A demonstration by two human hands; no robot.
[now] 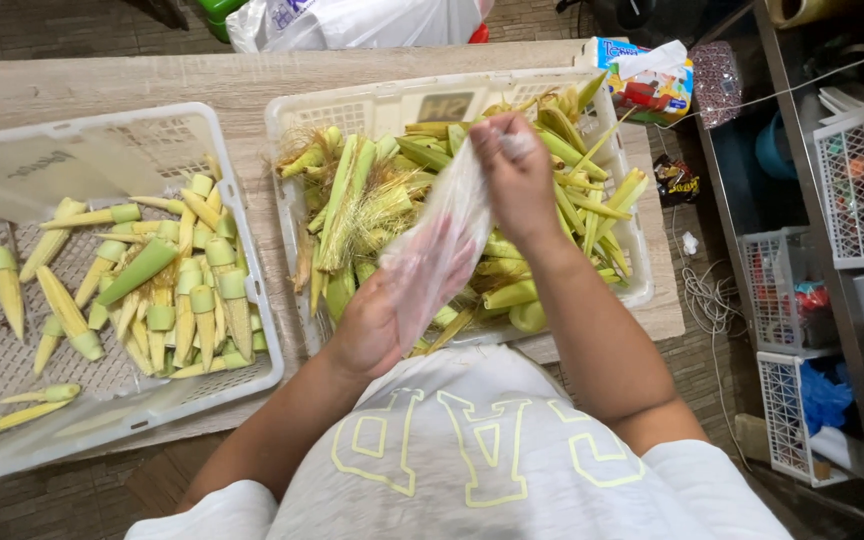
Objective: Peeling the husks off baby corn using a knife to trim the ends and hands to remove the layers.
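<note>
A thin clear plastic glove (442,235) is stretched between both hands above the right basket. My left hand (377,320) is partly inside it, fingers spread under the film. My right hand (514,175) pinches the glove's other end and pulls it up. Below them a white plastic basket (292,115) holds several unpeeled baby corn ears with green husks and silk (362,195). To the left, a second white basket (237,180) lined with clear plastic holds several peeled baby corn (187,300).
Both baskets rest on a wooden table (132,80). A tissue box (647,80) stands at the table's far right corner. White bags (352,20) lie behind the table. Shelving with white wire baskets (857,190) and a coiled cord (707,300) sit on the right.
</note>
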